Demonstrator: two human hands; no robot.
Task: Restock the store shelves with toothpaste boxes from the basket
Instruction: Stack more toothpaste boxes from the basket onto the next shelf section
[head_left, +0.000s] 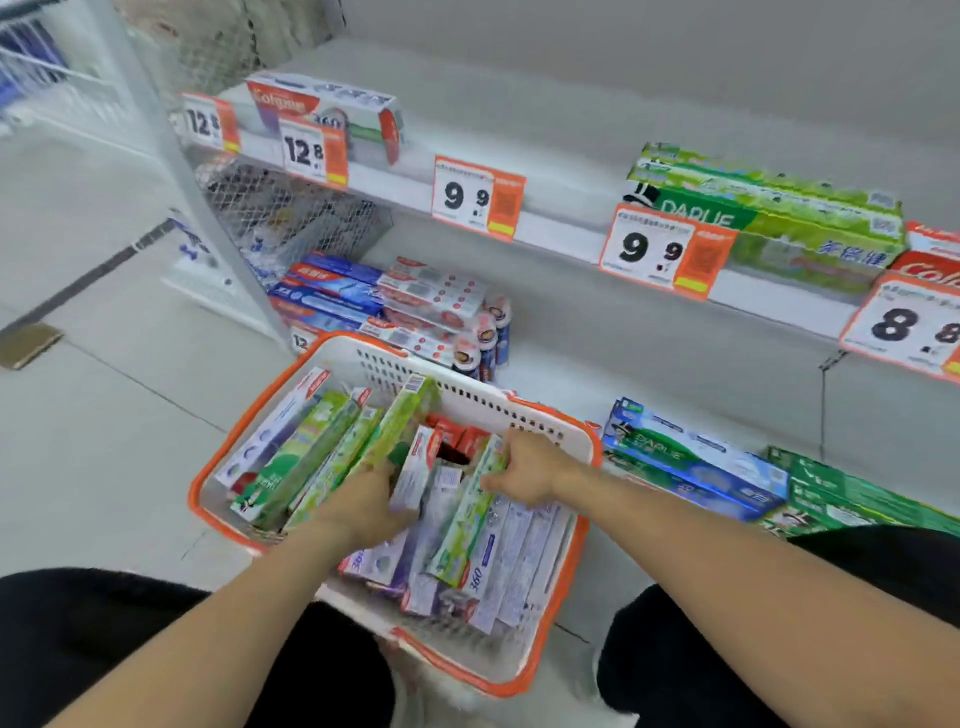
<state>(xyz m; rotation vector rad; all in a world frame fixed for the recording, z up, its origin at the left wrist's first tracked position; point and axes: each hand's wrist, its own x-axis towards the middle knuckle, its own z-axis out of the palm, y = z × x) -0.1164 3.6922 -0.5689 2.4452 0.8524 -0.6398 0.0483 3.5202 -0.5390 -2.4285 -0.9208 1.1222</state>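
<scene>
A white basket with an orange rim (540, 415) stands on the floor in front of me, filled with several toothpaste boxes. Green boxes (311, 457) lean at its left side and white-purple boxes (498, 561) lie at its right. Both my hands are down inside it. My left hand (363, 506) grips a white-purple box (415, 467) in the middle of the pile. My right hand (530, 467) pinches the top end of a pale green box (467, 525). The fingertips of both hands are hidden among the boxes.
The upper shelf (566, 234) carries a Colgate box (322, 111) at the left, green Darlie boxes (769, 218) at the right and orange price tags (478, 197). The lower shelf holds blue and red-white boxes (374, 306) and blue and green boxes (696, 462). My knees flank the basket.
</scene>
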